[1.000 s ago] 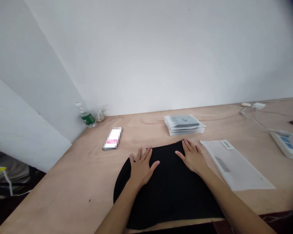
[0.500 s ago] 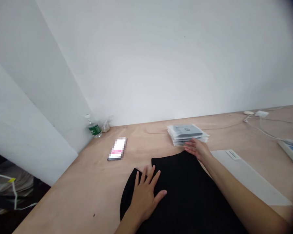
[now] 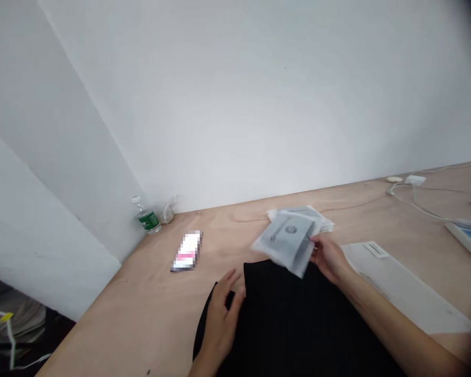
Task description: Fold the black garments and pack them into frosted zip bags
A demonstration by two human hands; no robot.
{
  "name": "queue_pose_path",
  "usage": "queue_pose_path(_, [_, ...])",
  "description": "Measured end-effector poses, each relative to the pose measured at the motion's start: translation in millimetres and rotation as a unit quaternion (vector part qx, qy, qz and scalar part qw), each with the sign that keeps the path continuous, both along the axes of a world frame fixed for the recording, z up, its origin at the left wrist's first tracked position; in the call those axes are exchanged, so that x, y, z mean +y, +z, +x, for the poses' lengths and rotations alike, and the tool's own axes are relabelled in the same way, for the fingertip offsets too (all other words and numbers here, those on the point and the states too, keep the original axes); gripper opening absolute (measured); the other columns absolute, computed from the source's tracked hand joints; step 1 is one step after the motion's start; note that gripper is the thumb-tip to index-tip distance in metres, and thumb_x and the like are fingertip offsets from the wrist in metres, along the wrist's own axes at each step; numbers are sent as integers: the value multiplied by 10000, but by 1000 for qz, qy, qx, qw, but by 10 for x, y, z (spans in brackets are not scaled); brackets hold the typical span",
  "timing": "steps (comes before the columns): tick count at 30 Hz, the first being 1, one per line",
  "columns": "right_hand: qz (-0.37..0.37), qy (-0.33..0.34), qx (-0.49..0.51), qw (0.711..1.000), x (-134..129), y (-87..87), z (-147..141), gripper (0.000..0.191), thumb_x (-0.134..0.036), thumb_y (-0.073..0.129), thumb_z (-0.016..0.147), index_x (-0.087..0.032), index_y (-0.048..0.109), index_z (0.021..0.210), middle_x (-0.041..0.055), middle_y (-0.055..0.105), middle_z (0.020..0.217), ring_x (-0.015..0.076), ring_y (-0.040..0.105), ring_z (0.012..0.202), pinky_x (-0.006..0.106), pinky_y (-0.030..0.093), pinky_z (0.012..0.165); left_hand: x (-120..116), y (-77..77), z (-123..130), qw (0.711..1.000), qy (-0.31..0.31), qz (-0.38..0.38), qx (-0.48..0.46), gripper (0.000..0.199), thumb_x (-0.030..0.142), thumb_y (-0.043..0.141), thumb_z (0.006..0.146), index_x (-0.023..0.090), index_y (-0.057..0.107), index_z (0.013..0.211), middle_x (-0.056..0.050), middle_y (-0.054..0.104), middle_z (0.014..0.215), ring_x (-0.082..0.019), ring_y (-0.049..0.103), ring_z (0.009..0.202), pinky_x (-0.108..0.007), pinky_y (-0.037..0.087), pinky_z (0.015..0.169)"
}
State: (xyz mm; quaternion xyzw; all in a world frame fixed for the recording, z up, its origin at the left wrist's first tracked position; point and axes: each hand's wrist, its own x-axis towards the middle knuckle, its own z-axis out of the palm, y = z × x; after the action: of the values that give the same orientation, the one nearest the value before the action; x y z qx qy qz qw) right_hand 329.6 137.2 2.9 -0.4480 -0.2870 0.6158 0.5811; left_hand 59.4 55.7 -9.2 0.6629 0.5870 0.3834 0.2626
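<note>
A black piece of clothing [image 3: 298,319] lies spread on the wooden table, running off the lower edge of the view. My right hand [image 3: 329,259] pinches the right edge of a frosted plastic packet [image 3: 286,238] with grey contents and dark print. This packet is tilted, partly over the far edge of the black cloth and partly in front of a stack of similar packets [image 3: 322,219]. My left hand [image 3: 223,311] is at the cloth's left part near a notch in its edge, thumb and fingers apart and holding nothing. Whether it touches the cloth I cannot tell.
On the right lies a flat translucent plastic bag [image 3: 408,293] with a white label. Beyond it are white cables with a plug [image 3: 415,180] and a power strip [image 3: 469,238]. A phone [image 3: 187,250] and a green-labelled water bottle [image 3: 148,217] stand out at left, by the wall.
My right hand has taken a packet from the stack and brought it nearer, over the cloth. My left hand, earlier spread flat on the cloth, has turned with its fingers drawn closer together.
</note>
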Motion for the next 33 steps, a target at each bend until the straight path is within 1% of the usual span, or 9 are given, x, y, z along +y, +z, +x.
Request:
queue_pose_path(3, [-37, 177, -18, 983, -266, -17, 23, 162, -228, 514, 656, -147, 604, 764, 52, 656, 683, 198, 618, 634, 327, 498, 604, 135, 243, 21, 989, 53, -4, -138, 333, 415, 459, 837, 203, 588, 1058, -70, 571, 1191, -228, 461, 1159, -358, 323, 982])
queue_pose_path(6, [-60, 308, -53, 948, -400, -96, -25, 166, -212, 515, 550, -126, 605, 660, 54, 638, 586, 192, 600, 534, 297, 470, 508, 266, 385, 159, 986, -14, -70, -152, 276, 396, 519, 795, 183, 628, 933, -57, 646, 979, -211, 570, 932, -313, 413, 822])
queue_pose_path(10, [-73, 392, -124, 909, -437, -197, -116, 107, -209, 540, 516, -147, 577, 595, -16, 558, 475, 113, 501, 396, 212, 386, 391, 338, 328, 407, 968, -108, -166, -153, 250, 394, 558, 758, 156, 629, 736, 1, 582, 667, -134, 506, 603, -246, 382, 584])
queue_pose_path(12, [-63, 407, -159, 897, -436, -182, -146, 92, -248, 567, 572, -165, 528, 567, -62, 459, 417, 63, 384, 331, 175, 300, 340, 331, 249, 494, 962, -122, -188, -158, 269, 394, 544, 764, 158, 554, 637, 34, 485, 586, -107, 422, 554, -225, 327, 537])
queue_pose_path(15, [-20, 408, -205, 890, -423, -89, -215, 245, -373, 551, 714, -182, 461, 592, -87, 364, 443, 38, 270, 342, 164, 185, 326, 295, 152, 562, 953, -137, -212, -170, 311, 415, 518, 778, 178, 432, 597, 57, 390, 572, -94, 349, 550, -216, 286, 525])
queue_pose_path(19, [67, 396, -244, 883, -374, 14, -386, 311, -440, 529, 785, -181, 430, 643, -69, 365, 571, 57, 317, 489, 176, 241, 419, 241, 111, 576, 936, -166, -246, -189, 347, 476, 502, 783, 187, 390, 629, 56, 381, 610, -92, 337, 573, -211, 282, 535])
queue_pose_path(23, [120, 403, -273, 865, -378, 49, -451, 338, -445, 525, 803, -180, 408, 629, -60, 344, 611, 71, 304, 556, 202, 272, 491, 216, 132, 530, 928, -155, -266, -209, 357, 484, 518, 771, 194, 365, 628, 68, 352, 586, -82, 304, 535, -207, 267, 514])
queue_pose_path(29, [125, 430, -296, 844, -600, 197, -118, 382, -490, 431, 842, -189, 401, 610, -48, 347, 624, 81, 325, 569, 213, 300, 517, 259, 172, 402, 922, -109, -278, -247, 354, 500, 565, 733, 187, 426, 646, 68, 395, 565, -76, 339, 492, -198, 267, 480])
queue_pose_path(33, [49, 405, -276, 870, -762, 206, 184, 341, -465, 468, 828, -192, 423, 628, -51, 437, 590, 70, 423, 513, 190, 325, 462, 308, 194, 304, 919, -68, -275, -272, 352, 495, 588, 717, 180, 453, 637, 72, 420, 536, -75, 367, 459, -193, 280, 462])
